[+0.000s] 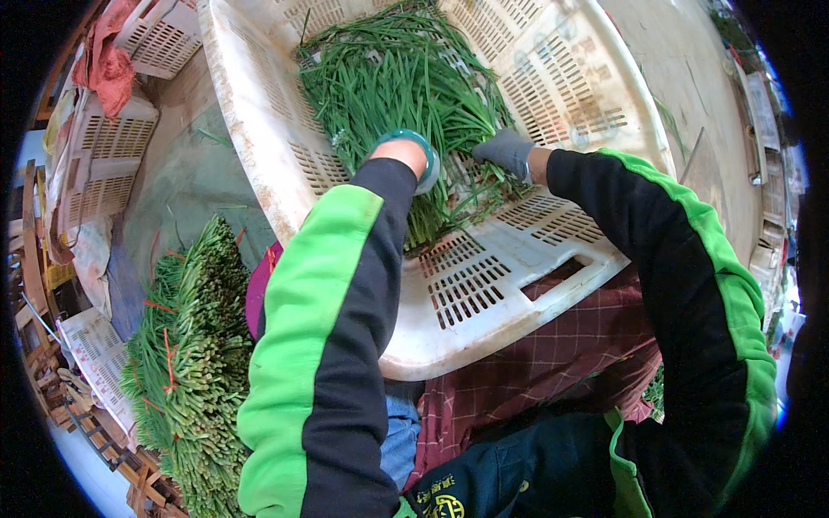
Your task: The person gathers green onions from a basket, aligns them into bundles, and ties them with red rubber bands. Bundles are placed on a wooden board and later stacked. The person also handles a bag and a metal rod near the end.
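A deep white plastic crate (453,349) with slotted walls leans over my lap, and loose long-leaved greens (388,84), likely Chinese chives, cover much of its floor. My left hand (400,153) reaches down among the leaves, a green bangle (424,146) around its wrist; the fingers are hidden, so their grip does not show. On the right, my right hand (505,154) in a grey glove closes on the gathered stem ends of a small bunch of greens (476,120). Below my left wrist, cut stem ends (427,223) point toward me.
Left of me stands a tall stack of greens (201,349) in bundles tied with red bands. Slotted crates (110,162) stand farther left, with a red cloth (107,65) over them. A checked maroon cloth (531,349) covers my lap.
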